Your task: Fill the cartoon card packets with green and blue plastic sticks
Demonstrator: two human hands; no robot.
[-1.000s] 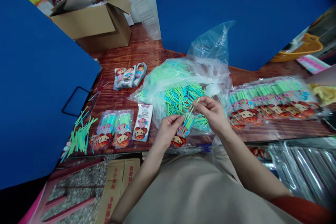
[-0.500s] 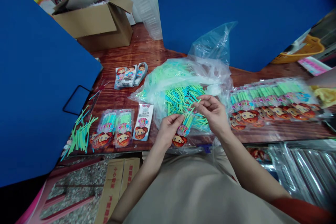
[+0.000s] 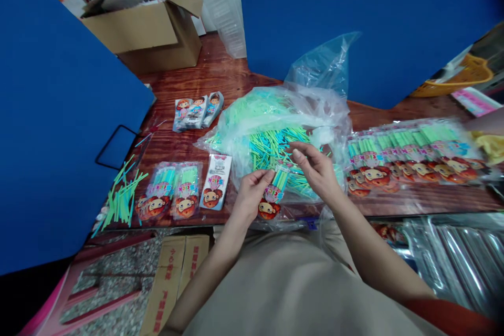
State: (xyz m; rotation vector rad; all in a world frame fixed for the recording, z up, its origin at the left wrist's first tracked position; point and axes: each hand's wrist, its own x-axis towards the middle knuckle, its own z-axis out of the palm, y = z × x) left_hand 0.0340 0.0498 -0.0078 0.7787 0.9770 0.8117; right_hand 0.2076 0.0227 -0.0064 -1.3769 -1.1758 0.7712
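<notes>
My left hand (image 3: 254,191) pinches the edge of a small clear packet (image 3: 275,189) with green and blue sticks inside and a cartoon face at its lower end. Just right of the packet's top is my right hand (image 3: 317,168), thumb and fingers slightly apart with no stick visible between them. Behind both hands spreads a large clear plastic bag (image 3: 252,110), its mouth showing a heap of loose green and blue sticks (image 3: 271,144). A white printed card (image 3: 216,181) with the same face lies to the left of my left hand.
Filled packets lie in a row (image 3: 409,155) on the right and in a smaller group (image 3: 167,191) on the left. Loose sticks (image 3: 122,199) sit at the table's left edge. Cards (image 3: 192,113), an open carton (image 3: 134,31) and blue panels (image 3: 354,10) stand farther back.
The green stick that my right fingers held at the packet's top no longer shows between them. Those fingers have parted; my left hand still holds the packet in nearly the same place.
</notes>
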